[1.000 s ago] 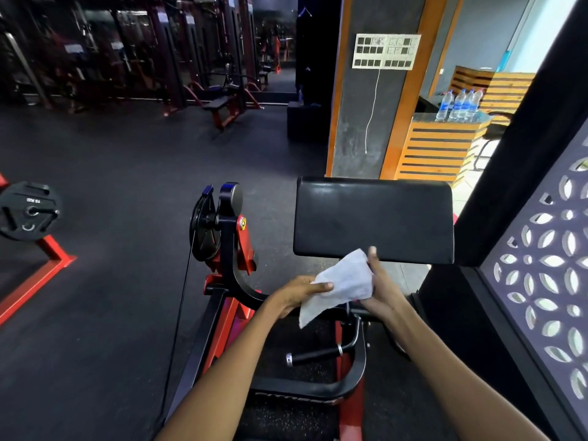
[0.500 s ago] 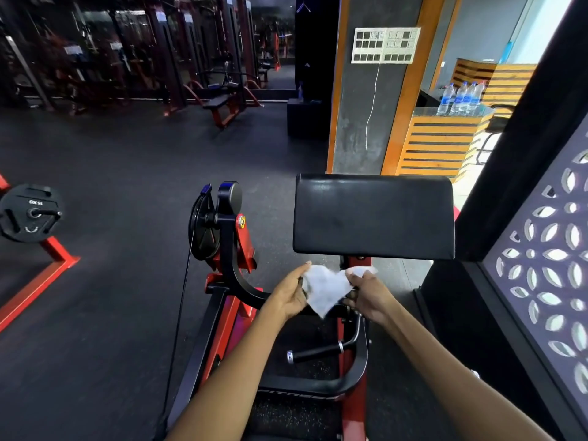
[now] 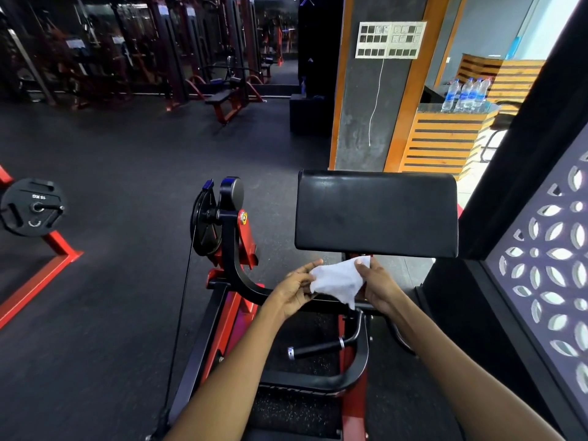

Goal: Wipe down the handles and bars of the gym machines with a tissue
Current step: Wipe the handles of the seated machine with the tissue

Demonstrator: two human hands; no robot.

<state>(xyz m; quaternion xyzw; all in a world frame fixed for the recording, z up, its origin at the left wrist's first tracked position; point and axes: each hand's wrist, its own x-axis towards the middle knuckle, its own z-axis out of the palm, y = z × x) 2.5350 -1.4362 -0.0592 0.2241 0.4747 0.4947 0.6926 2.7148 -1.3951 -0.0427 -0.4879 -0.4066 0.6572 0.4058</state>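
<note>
While both hands pinch the white tissue (image 3: 339,280) just above the machine's black crossbar (image 3: 327,304), left hand (image 3: 294,289) at its left edge and right hand (image 3: 377,286) at its right, the step looks like readying it; next it must press onto the bar.

Dark rubber gym floor (image 3: 127,148), landmark: black arm pad (image 3: 375,213) of red-and-black curl machine (image 3: 229,281). Machine frame stands on floor directly below pad. Left of pad: red angled frame (image 3: 41,265) on floor, carrying black plate marked 15 KG (image 3: 31,206). Far beyond pad, left: red bench (image 3: 224,103) on floor. Beyond pad: black box (image 3: 307,113) at pillar foot.
</note>
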